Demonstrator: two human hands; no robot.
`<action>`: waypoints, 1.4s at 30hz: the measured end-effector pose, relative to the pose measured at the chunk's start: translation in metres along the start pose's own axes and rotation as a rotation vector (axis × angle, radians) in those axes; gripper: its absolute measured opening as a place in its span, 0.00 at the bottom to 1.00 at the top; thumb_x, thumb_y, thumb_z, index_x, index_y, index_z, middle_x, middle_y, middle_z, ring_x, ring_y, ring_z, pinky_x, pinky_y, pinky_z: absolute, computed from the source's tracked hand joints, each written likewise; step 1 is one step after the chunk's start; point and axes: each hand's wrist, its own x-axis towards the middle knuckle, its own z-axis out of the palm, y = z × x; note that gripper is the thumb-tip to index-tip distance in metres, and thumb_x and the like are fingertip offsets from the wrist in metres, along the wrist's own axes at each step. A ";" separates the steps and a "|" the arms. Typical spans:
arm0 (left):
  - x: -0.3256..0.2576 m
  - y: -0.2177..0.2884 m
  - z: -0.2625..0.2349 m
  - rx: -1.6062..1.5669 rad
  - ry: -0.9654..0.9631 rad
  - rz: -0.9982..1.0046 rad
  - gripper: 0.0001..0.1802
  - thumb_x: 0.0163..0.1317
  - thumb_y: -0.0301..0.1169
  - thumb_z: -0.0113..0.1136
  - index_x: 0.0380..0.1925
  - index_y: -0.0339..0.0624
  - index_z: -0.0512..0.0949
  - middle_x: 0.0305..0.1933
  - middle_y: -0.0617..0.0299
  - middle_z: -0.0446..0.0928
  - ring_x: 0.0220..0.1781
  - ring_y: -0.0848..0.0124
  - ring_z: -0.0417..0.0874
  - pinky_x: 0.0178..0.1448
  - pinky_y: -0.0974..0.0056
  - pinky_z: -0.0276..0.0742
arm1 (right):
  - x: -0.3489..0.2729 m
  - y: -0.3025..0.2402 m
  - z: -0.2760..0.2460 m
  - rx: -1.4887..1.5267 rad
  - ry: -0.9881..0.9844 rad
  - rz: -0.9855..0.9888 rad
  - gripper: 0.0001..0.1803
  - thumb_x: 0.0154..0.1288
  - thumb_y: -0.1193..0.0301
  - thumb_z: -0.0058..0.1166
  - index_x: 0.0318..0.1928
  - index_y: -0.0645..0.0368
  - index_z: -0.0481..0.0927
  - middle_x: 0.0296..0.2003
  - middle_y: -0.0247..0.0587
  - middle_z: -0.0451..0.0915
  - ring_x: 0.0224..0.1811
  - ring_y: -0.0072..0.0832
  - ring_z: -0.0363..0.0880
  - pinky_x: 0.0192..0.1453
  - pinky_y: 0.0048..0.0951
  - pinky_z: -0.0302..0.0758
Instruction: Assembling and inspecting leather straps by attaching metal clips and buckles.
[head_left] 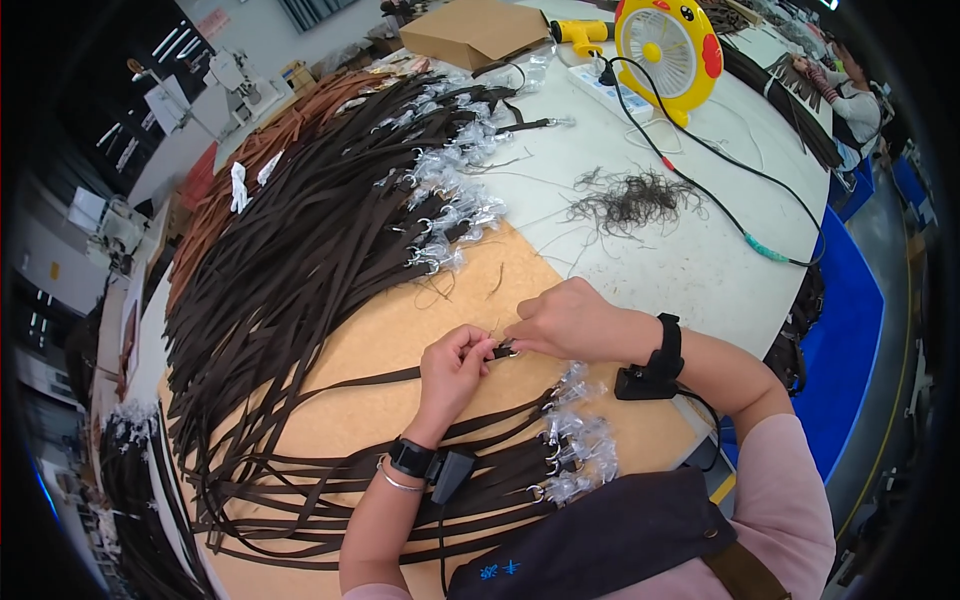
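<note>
A long dark brown strap (380,380) runs in from the left to my two hands over the tan board. My left hand (455,372) pinches it close to its end, where a small metal ring shows. My right hand (572,320) is closed at that same end, fingertips nearly touching the left ones; they partly hide the strap tip. Fine loose thread sticks up between the fingers. Nearer to me lies a row of similar straps (450,462), their metal clasps in clear plastic wrap (580,440) pointing right.
A large heap of dark straps (300,210) covers the left, with brown ones (270,140) behind. Ahead lie a tangle of dark threads (635,200), a yellow fan (660,55) with its black cable (720,205), and a cardboard box (475,35). Another person (850,100) works at far right.
</note>
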 end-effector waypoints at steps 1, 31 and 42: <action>0.000 0.000 -0.001 0.016 -0.016 -0.007 0.05 0.70 0.26 0.58 0.36 0.35 0.79 0.28 0.68 0.77 0.26 0.83 0.74 0.31 0.76 0.71 | 0.001 -0.001 0.000 0.006 0.007 -0.007 0.13 0.66 0.57 0.58 0.42 0.49 0.86 0.25 0.35 0.76 0.27 0.35 0.82 0.28 0.37 0.74; -0.002 -0.002 -0.001 -0.113 0.004 0.026 0.03 0.73 0.26 0.54 0.38 0.39 0.75 0.33 0.66 0.80 0.30 0.83 0.78 0.30 0.78 0.68 | 0.005 -0.003 0.008 0.026 0.029 -0.009 0.10 0.65 0.58 0.58 0.37 0.50 0.85 0.25 0.34 0.76 0.27 0.35 0.82 0.28 0.37 0.74; -0.003 0.004 -0.005 -0.030 -0.031 0.041 0.04 0.71 0.21 0.54 0.35 0.34 0.74 0.30 0.62 0.79 0.31 0.79 0.79 0.39 0.74 0.76 | 0.004 -0.003 0.007 0.045 0.055 -0.018 0.11 0.66 0.58 0.57 0.35 0.50 0.84 0.25 0.35 0.76 0.27 0.37 0.82 0.29 0.38 0.74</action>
